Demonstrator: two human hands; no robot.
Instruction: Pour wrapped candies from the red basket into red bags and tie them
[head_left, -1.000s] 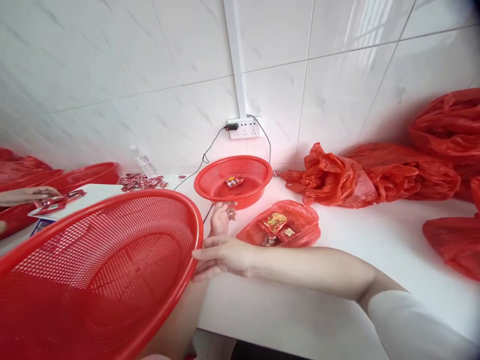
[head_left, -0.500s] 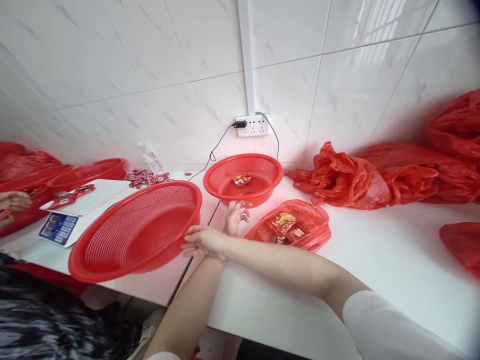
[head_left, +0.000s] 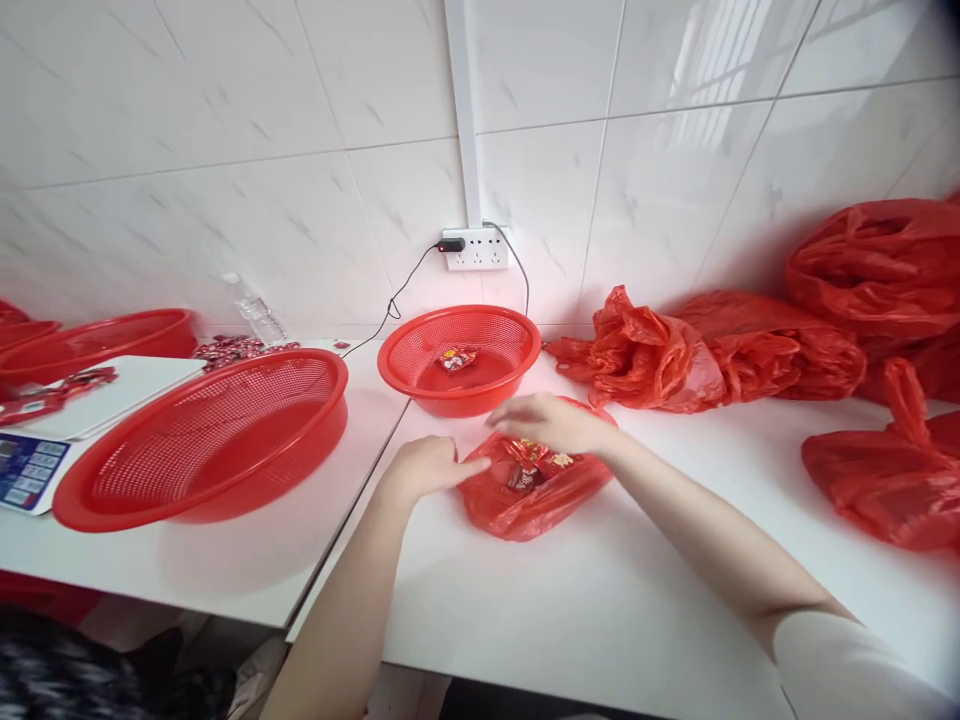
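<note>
An opened red plastic bag (head_left: 517, 520) sits on the white table in front of me, with several small red and gold snack packets (head_left: 529, 475) in its mouth. My left hand (head_left: 426, 467) is at the bag's left rim, thumb stretched toward it and apart from the fingers, which are partly hidden. Over the bag's far side reaches my right hand (head_left: 544, 422), palm down, fingers extended to the left. Neither hand shows anything held. Just behind the bag stands a round red colander (head_left: 459, 400) with a packet (head_left: 457, 360) inside.
A larger red colander (head_left: 255, 490) stands tilted on the left beside a digital scale (head_left: 34, 470) bearing red packets. Along the wall lie small packets (head_left: 232, 350), a plastic bottle (head_left: 256, 310) and bunched red bags (head_left: 652, 360). Another red bag (head_left: 877, 480) lies at right. A power strip (head_left: 476, 250) hangs behind.
My arms were crossed and are now uncrossed. My right hand has moved from the large colander to above the bag, my left hand to its left side. The view has shifted right.
</note>
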